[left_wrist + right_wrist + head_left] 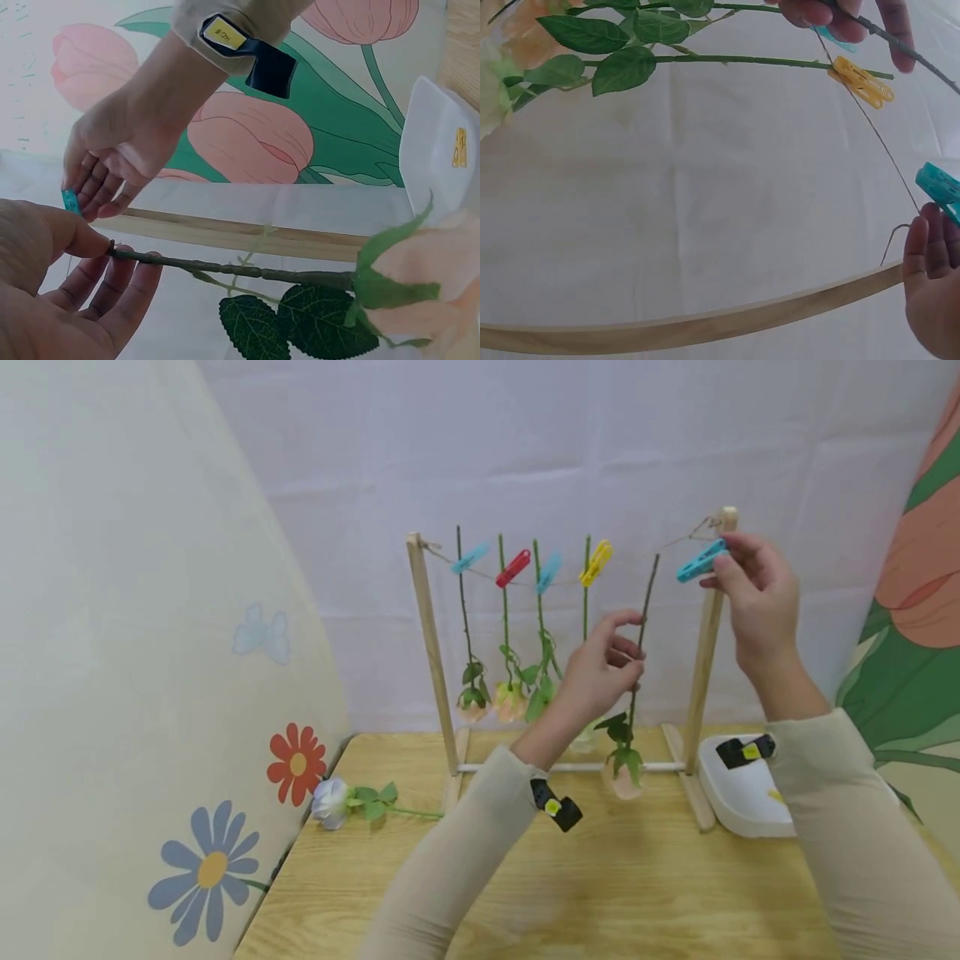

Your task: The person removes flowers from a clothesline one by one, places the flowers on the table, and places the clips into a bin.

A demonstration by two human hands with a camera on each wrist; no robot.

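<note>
Upside down, a peach artificial rose hangs from my left hand, which pinches its dark stem between thumb and fingers. My right hand holds a blue clothespin near the top of the right post, beside the string. The rose's stem top stands left of that clothespin, apart from it. Farther left, several flowers hang head down on the string, held by a light blue clothespin, a red clothespin, another blue clothespin and a yellow clothespin.
The string runs between two wooden posts joined by a white bar low down. A pale lavender flower lies on the table at left. At right stands a white tray with something yellow inside, partly behind my right sleeve.
</note>
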